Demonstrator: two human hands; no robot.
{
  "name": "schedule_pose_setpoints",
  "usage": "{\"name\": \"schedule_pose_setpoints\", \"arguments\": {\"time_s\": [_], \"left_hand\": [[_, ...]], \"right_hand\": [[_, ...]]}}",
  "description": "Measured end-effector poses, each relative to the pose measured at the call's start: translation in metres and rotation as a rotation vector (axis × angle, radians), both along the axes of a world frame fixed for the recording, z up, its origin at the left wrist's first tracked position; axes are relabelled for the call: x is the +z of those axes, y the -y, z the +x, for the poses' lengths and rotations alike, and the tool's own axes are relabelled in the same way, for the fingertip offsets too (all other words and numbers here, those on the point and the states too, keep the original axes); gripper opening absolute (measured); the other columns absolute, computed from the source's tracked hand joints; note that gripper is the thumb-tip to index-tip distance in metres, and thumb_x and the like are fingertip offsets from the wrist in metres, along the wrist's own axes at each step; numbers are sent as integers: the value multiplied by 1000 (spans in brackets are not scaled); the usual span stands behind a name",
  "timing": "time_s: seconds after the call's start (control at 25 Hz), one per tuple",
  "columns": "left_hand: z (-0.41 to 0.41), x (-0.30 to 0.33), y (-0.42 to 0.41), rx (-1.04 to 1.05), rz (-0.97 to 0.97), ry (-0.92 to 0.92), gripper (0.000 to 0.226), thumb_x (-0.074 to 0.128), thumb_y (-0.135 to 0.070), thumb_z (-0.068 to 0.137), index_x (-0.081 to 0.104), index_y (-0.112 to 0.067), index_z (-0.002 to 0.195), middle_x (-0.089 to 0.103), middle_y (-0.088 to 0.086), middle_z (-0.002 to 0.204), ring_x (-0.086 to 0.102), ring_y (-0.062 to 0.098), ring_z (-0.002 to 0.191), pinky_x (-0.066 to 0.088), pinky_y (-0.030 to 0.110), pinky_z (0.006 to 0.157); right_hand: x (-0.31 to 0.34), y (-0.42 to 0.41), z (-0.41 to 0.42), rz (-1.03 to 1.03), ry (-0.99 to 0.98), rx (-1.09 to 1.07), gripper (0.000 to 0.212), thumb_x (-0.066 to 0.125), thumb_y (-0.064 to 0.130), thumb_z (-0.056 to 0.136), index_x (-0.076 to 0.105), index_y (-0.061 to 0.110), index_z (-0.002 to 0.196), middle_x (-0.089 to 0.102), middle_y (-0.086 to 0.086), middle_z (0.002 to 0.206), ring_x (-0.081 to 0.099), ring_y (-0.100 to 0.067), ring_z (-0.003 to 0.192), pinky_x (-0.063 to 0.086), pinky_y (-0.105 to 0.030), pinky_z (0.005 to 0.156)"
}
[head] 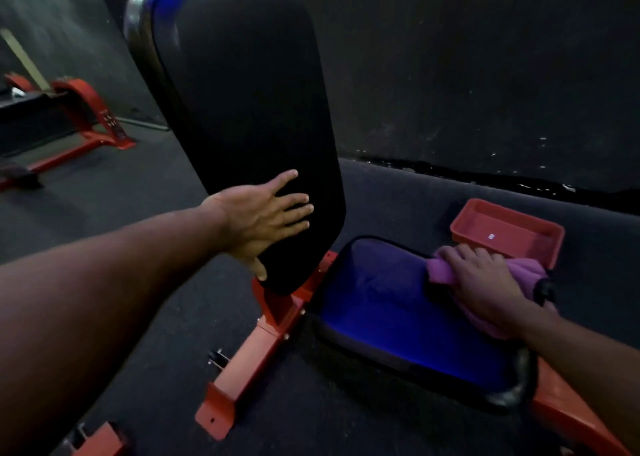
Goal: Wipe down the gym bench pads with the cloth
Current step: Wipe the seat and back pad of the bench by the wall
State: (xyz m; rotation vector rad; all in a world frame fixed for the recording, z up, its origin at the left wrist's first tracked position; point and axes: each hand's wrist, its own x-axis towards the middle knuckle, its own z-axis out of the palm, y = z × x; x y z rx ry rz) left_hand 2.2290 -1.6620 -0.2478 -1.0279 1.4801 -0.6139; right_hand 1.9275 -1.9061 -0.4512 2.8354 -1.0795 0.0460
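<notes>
Right hand [485, 282] presses cloth [441, 272] on seat pad [398, 317] | left hand [263, 216] flat on backrest [249, 109] | red tray [550, 237]

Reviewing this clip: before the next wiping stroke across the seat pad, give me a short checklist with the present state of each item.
1. Cloth in hand: ok. The right hand grips the purple cloth.
2. Cloth on the pad: ok. It lies against the far edge of the seat pad.
3. Bench steadied: ok. The left hand rests flat on the lower part of the back pad.
4. Stroke path free: ok. Nothing else lies on the seat pad.
5. Red tray out of the way: ok. It sits on the floor beyond the seat.
6. Cloth damp: cannot tell.
</notes>
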Motion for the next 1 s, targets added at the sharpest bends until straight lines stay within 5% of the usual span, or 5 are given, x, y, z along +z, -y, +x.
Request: {"name": "schedule_pose_setpoints", "arguments": {"time_s": [0.2,0.48,0.8,1.0], "left_hand": [[9,-12,0,-20,-130,-67,84,-3,-63,102,-10,-5,163,-8,25,171,-4,39,161,-6,68,124],[12,-23,3,-49,-203,-61,72,-2,-45,106,-1,-4,165,-2,24,172,1,37,161,-2,65,126],[8,-27,1,-48,-271,-126,71,1,-41,106,9,-2,164,8,24,171,9,37,161,-1,64,127],[7,-26,-1,-56,-299,-153,73,3,-46,106,14,-2,164,13,24,171,15,37,160,2,63,128]], "right_hand": [[25,-21,139,138,92,332,52,50,61,94,45,36,139,56,3,129,57,-27,114,43,-47,95],[10,-20,189,252,128,304,32,55,57,88,36,35,102,59,7,97,62,-26,99,43,-49,89],[3,-141,163,195,-89,810,53,66,55,80,48,36,126,62,6,126,50,-19,124,25,-51,115],[10,-78,172,192,-65,927,54,45,72,88,55,43,133,60,16,133,50,-13,125,32,-41,100]]}}
